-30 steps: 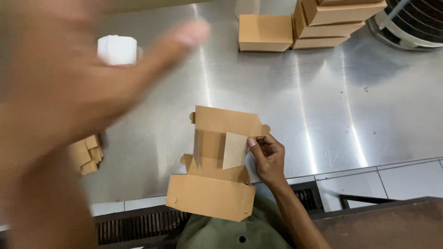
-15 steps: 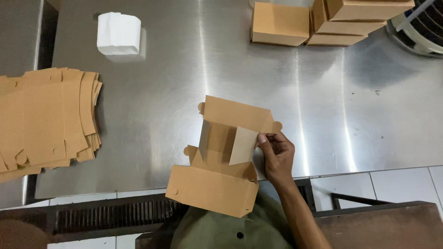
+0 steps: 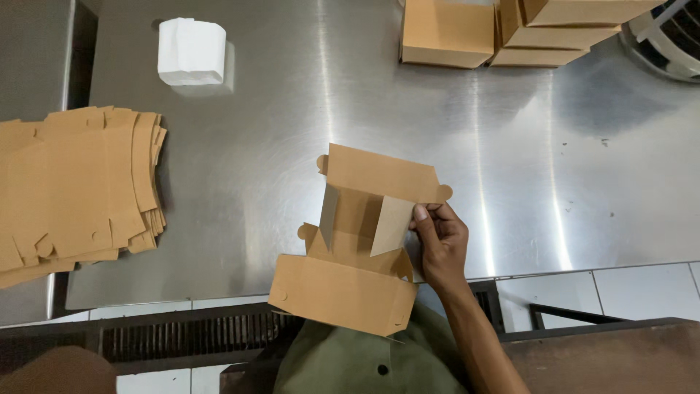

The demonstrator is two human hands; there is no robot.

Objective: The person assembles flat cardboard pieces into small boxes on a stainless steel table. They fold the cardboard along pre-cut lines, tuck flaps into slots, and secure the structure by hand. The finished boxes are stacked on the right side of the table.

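Here, one hand works a half-folded brown box at the frame's centre.

At left lies a stack of flat blanks (image 3: 73,190); the folded carton (image 3: 361,241) sits on the steel table (image 3: 255,168) edge, its side flap pinched upright by the right hand (image 3: 440,244). The left hand is out of view. Since half a second ago, little has shifted.

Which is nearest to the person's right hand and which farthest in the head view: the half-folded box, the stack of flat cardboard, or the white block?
From the right hand:
1. Half-folded box: the hand is touching its right flap, at the table's near edge.
2. Stack of flat cardboard: far left.
3. White block: upper left, at the table's far side.
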